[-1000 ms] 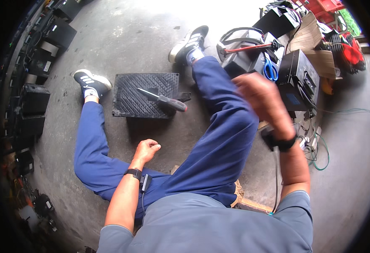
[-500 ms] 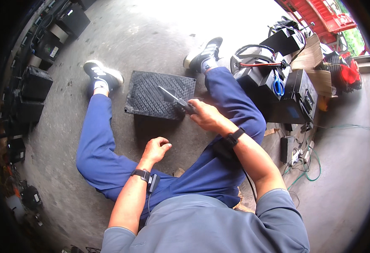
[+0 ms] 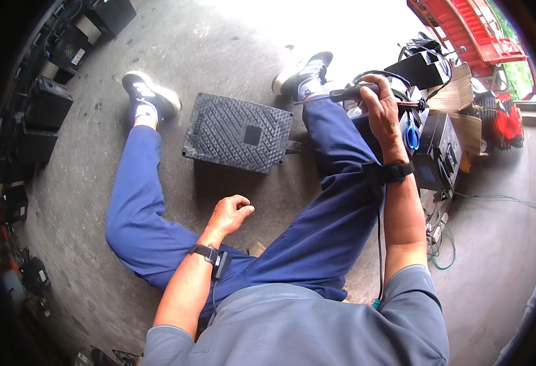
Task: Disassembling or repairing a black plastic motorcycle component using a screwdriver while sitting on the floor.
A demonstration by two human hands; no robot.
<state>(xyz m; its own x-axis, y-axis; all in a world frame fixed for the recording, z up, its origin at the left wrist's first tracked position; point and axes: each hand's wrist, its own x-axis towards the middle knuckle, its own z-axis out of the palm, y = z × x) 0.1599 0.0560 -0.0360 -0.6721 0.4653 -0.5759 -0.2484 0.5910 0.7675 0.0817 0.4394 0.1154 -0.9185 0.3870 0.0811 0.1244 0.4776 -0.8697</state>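
My right hand [image 3: 381, 113] is raised over my right knee, fingers closed round the dark handle of a screwdriver [image 3: 348, 93]. Its thin metal shaft points left, above my right shin. Resting on the floor between my feet is a black case [image 3: 219, 128] with a diagonal ribbed top and a smooth square patch; a short dark lead sticks out of its right side. Loosely curled, my left hand [image 3: 226, 215] hovers above the floor, nearer to me than the case, and nothing shows in it. The right hand is well apart from the case.
To the right, black boxes [image 3: 437, 149] are stacked with cables, blue-handled scissors [image 3: 412, 135] and cardboard [image 3: 454, 91]. Green cable [image 3: 443, 263] trails over the floor there. More black boxes [image 3: 49, 107] line the left side. A red frame [image 3: 469, 30] stands at the far right.
My right hand has moved with the screwdriver from over the case, up and to the right toward the stacked boxes. The left hand has stayed nearly still.
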